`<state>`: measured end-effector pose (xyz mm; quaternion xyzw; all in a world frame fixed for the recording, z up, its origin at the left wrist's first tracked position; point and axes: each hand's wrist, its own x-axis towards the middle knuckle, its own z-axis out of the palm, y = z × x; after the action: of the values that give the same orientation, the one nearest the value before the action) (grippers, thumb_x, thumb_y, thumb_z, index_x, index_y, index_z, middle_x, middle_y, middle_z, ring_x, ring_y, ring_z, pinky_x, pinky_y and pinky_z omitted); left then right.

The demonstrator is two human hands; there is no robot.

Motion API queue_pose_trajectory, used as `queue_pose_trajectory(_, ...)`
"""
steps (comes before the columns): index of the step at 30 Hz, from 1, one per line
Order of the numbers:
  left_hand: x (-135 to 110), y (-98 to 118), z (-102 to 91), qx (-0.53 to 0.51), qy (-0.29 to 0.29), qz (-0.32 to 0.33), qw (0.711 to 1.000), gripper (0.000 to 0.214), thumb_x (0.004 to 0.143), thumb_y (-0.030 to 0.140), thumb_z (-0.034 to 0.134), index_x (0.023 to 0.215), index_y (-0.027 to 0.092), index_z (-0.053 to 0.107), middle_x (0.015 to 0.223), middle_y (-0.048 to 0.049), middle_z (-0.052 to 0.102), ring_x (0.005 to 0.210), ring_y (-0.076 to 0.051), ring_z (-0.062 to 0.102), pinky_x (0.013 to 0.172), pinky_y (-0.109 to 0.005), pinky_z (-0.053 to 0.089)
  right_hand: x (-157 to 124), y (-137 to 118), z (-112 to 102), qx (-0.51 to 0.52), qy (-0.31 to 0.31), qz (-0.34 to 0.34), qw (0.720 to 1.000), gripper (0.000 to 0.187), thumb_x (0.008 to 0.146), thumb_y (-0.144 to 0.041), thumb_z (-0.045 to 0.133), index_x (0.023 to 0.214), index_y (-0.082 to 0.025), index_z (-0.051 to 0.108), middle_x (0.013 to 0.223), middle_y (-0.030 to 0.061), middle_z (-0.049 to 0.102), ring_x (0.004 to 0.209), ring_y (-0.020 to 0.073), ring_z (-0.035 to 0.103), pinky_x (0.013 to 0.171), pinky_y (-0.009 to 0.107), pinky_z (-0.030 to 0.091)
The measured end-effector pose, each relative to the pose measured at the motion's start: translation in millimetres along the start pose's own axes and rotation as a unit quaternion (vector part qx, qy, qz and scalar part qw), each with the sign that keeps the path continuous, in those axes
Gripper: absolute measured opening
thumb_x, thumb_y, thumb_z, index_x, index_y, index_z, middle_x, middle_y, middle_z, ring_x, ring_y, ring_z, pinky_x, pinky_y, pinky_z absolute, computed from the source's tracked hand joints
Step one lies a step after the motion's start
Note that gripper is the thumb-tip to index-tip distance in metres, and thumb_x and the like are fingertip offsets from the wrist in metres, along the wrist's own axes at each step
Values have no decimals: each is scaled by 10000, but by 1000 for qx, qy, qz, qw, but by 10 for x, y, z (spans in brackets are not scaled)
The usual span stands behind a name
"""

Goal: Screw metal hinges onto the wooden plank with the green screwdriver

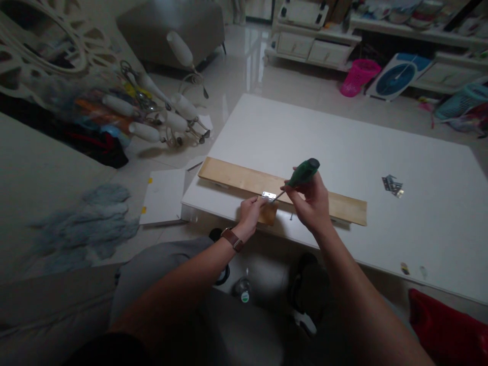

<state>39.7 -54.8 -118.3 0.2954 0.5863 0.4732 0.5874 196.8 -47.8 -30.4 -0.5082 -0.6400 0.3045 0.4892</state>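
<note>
My right hand [310, 201] is closed around the green handle of a screwdriver [303, 173]. Its shaft slants down and left to a small metal hinge [269, 195] on a long, light wooden board [236, 175]. My left hand [251, 211], with a brown-strapped watch on the wrist, has its fingers pinched together beside the hinge and the screwdriver tip. What they pinch is too small to make out. Just below the hinge, a small wooden block [268, 216] juts out past the long board's near edge, partly covered by my left fingers. A screw [292, 216] stands right of the block.
The board lies along the near edge of a white panel [343, 137]. Several metal hinges [392, 185] are piled on its right part. A lamp [175, 119] with several white shades lies on the floor at left, near a grey fluffy heap [99, 223]. A jar [243, 290] stands below.
</note>
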Motion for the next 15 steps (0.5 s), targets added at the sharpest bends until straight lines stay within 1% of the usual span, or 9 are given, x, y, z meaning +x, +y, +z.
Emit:
queue_pose_trajectory(3,15,-13,-1,-6,-1,2,1000,228,688,408,803,655,192,740,719,-33,702,782,-196,586,725,-296,394,22,12,17,5,6,-15,1000,397,876,-332,774,1242,-293,626,1050,49,734,971,249,760,862,442,682)
queue_pose_trajectory(6,26,-23,2,-11,-2,10,1000,269,672,432,822,609,197,706,709,-31,703,789,-201,600,745,-299,417,66,-13,55,47,2,-25,999,388,881,-334,770,1231,-289,608,1125,58,717,1081,259,758,959,462,667)
queue_pose_trajectory(7,29,-26,3,-13,-1,13,1000,271,674,435,818,605,200,703,712,-32,705,793,-203,603,752,-301,422,78,-30,69,63,-2,-27,998,428,883,-337,774,1266,-296,587,1160,61,713,1089,259,760,969,466,665)
queue_pose_trajectory(9,30,-32,5,-9,9,15,1000,239,677,427,802,627,207,724,727,-36,717,797,-208,605,757,-307,425,93,-71,96,80,-4,-30,996,576,887,-359,787,1390,-338,509,1255,70,699,1067,256,767,953,474,670)
queue_pose_trajectory(12,24,-41,2,-9,11,8,1000,203,675,414,783,680,212,762,760,-48,738,794,-217,614,754,-316,427,85,-126,123,54,7,-45,997,843,876,-417,820,1566,-421,336,1436,94,631,1091,275,756,906,484,680)
queue_pose_trajectory(13,21,-44,1,-11,9,7,1000,204,674,415,782,690,212,769,769,-51,744,793,-219,619,751,-318,428,78,-137,126,39,11,-55,998,896,873,-430,825,1598,-433,299,1487,102,599,1120,287,746,896,485,681)
queue_pose_trajectory(15,14,-50,-3,-19,1,4,1000,209,676,416,784,714,210,782,780,-53,752,785,-221,625,734,-316,430,62,-149,121,14,12,-73,997,904,887,-423,809,1628,-430,291,1550,109,553,1170,304,724,900,489,678)
